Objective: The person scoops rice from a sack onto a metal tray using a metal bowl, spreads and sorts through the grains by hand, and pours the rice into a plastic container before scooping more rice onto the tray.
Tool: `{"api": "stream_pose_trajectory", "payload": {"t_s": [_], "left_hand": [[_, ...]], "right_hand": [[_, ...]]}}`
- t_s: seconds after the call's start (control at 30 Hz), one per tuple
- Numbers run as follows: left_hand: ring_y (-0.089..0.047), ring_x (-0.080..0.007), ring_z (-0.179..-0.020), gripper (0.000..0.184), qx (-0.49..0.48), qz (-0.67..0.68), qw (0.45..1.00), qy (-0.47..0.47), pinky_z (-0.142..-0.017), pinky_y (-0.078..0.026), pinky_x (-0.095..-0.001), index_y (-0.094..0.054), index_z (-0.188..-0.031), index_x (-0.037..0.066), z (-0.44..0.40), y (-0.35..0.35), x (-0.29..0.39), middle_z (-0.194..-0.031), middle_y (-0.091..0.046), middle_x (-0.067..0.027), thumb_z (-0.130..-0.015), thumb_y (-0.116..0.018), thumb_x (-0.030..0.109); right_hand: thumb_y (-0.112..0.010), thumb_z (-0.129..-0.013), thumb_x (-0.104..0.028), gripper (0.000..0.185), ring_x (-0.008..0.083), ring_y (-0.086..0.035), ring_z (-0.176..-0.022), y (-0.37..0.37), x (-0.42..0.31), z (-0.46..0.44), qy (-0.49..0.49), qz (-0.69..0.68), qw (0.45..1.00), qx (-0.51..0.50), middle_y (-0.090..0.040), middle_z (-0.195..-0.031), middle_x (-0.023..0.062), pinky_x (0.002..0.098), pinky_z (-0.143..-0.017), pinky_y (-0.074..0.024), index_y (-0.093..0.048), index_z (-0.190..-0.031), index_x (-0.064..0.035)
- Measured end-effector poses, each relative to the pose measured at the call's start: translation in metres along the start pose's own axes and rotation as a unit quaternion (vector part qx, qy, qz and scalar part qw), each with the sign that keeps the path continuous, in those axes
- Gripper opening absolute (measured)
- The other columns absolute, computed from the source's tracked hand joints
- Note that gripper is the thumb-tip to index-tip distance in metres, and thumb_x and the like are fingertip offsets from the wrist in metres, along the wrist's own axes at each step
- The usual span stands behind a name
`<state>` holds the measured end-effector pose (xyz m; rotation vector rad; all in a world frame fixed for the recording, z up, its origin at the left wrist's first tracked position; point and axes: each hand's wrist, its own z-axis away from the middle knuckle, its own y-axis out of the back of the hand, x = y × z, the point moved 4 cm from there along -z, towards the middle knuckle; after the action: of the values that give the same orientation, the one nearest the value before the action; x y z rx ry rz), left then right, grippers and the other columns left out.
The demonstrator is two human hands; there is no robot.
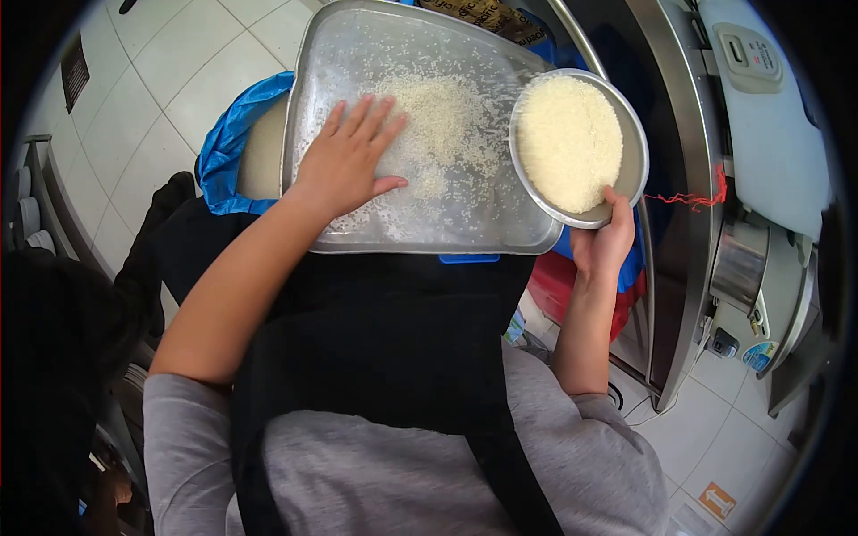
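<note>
A wide metal tray (411, 223) lies across my lap, with white grains (438, 112) scattered over its middle. My left hand (349, 156) is spread flat over the left part of the tray, fingers apart, at the edge of the grains. At the tray's right edge, my right hand (608, 232) grips the lower rim of a round metal bowl (636, 147). The bowl is tilted and heaped with rice (572, 138). A few grains show between the bowl and the tray.
A blue bag (214, 170) holding pale grains stands left of the tray. At the right are a metal frame (697, 116), red string (697, 198) and a metal pot (740, 263). Another person's dark-clothed body (54, 357) is at the left.
</note>
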<state>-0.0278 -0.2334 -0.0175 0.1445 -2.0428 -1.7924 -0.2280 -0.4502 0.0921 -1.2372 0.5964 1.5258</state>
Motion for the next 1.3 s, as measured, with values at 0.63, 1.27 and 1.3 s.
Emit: {"api": "stream_pose_trajectory", "payload": {"t_s": [0.63,1.27,1.3], "left_hand": [[-0.024,-0.029,-0.136,0.067,-0.065,0.084,0.989,-0.107,-0.11,-0.019,-0.048,-0.031,-0.141,0.021,0.026,0.005,0.036,-0.147,-0.026,-0.0075,-0.084,-0.054,0.047],[-0.033,-0.0319,-0.131,0.058,-0.048,0.012,0.995,0.086,-0.106,-0.03,-0.0421,-0.039,-0.134,0.008,0.045,0.028,0.006,-0.142,-0.034,-0.0118,-0.083,-0.06,0.025],[-0.033,-0.0319,-0.131,0.058,-0.049,0.012,0.995,0.085,-0.106,-0.03,-0.0421,-0.039,-0.134,0.008,0.05,0.029,0.008,-0.142,-0.034,-0.0118,-0.083,-0.06,0.025]], "right_hand": [[-0.047,-0.085,-0.012,0.037,0.0305,-0.056,-0.106,0.021,-0.006,0.005,0.048,0.054,0.997,0.037,-0.053,-0.117,0.0175,0.0433,-0.089,-0.0479,-0.046,-0.117,0.0059],[-0.048,-0.085,-0.013,0.041,0.0304,-0.054,-0.111,0.021,-0.013,0.004,0.025,0.029,0.998,0.041,-0.054,-0.121,0.0158,0.0445,-0.095,-0.0437,-0.045,-0.121,0.0061],[-0.048,-0.085,-0.013,0.041,0.0304,-0.054,-0.111,0.021,-0.012,0.004,0.024,0.029,0.998,0.042,-0.054,-0.121,0.0158,0.0445,-0.095,-0.0437,-0.045,-0.121,0.0061]]}}
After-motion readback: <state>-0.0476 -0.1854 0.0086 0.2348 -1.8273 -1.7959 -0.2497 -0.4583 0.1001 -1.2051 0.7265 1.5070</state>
